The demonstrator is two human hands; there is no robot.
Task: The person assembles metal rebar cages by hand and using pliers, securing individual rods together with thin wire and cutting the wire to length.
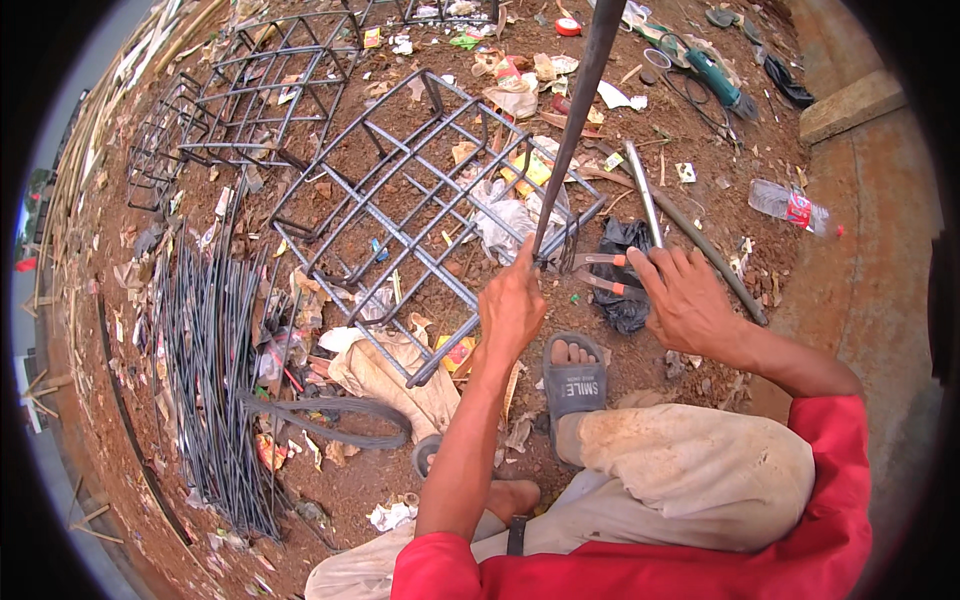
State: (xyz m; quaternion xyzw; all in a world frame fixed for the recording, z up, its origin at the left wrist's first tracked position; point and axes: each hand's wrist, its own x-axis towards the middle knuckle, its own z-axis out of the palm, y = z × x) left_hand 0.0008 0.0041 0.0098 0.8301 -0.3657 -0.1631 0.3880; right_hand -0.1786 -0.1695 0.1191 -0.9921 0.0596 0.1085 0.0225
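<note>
The rebar cage (pixel 418 245) lay on littered soil (pixel 760 150), its near right side beside the left hand (pixel 512 310). That hand's fingers were curled at the lower end of a dark rod (pixel 577 120), but what exactly they pinched could not be told. Just right of the cage, the right hand (pixel 692 305) grasped orange-handled pliers (pixel 603 285), handles spread apart, their tip hard to make out near the cage's bars. Well right of the cage lay a clear bottle (pixel 765 198), its contents unclear. A crumpled clear bag (pixel 505 220) sat partly covered by the cage's right side; a black bag (pixel 622 315) lay beside it, partly behind the pliers, the insides of both hidden. Beyond the cage, another frame (pixel 450 21) was cut off.
</note>
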